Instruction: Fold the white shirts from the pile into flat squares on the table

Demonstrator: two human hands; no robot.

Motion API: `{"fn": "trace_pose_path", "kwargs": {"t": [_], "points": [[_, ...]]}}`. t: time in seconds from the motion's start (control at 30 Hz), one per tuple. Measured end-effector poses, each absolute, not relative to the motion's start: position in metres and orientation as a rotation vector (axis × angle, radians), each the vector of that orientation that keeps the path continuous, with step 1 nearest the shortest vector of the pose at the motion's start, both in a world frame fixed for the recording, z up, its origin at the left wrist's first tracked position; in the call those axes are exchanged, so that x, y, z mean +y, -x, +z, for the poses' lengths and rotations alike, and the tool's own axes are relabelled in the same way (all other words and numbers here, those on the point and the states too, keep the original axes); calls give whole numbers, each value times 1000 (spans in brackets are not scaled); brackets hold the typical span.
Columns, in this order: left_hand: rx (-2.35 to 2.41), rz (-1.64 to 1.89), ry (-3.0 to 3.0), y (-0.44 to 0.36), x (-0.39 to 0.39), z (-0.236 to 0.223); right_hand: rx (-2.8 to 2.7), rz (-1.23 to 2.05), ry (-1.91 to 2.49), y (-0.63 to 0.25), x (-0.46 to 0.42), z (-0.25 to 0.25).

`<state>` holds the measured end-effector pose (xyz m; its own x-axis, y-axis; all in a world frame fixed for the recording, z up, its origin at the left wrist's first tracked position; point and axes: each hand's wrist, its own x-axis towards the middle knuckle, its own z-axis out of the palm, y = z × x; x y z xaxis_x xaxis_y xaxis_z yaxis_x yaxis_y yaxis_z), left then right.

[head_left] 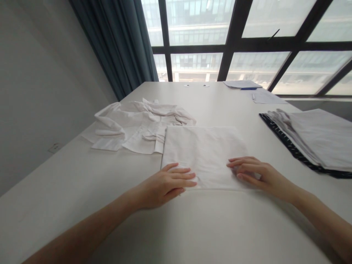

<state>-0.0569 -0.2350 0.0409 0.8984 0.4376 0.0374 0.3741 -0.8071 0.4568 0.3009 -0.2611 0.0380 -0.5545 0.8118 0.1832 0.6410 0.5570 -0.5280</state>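
Observation:
A white cloth (205,146), folded into a flat rectangle, lies on the white table in front of me. My left hand (165,185) rests flat on its near left corner, fingers stretched out to the right. On the near right part of the cloth, my right hand (254,172) touches the fabric with its fingers slightly bent and apart. Neither hand grips anything. Behind the cloth's left edge, a crumpled white shirt-like garment (143,123) is spread loosely, with the cloth's far left corner up against it.
To the right, a stack of folded white cloths (324,135) sits on a black board or sheet (291,148) with white marks. Papers (242,84) and a blue pen (249,88) lie at the table's far right. A dark curtain (118,40) and windows stand beyond the table (209,227).

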Motion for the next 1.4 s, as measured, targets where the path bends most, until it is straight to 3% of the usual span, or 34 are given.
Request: {"fn": "trace_pose_path", "kwargs": {"t": [0.47, 0.67, 1.13, 1.4], "points": [[693, 212, -2925, 40, -265, 34, -2634, 220, 1231, -274, -270, 21], [662, 190, -2922, 46, -257, 37, -2642, 342, 1285, -291, -264, 29], [919, 566, -2791, 62, -233, 36, -2403, -44, 1518, -320, -249, 14], [1049, 286, -2672, 72, -225, 51, -2407, -121, 1488, -321, -250, 13]]}}
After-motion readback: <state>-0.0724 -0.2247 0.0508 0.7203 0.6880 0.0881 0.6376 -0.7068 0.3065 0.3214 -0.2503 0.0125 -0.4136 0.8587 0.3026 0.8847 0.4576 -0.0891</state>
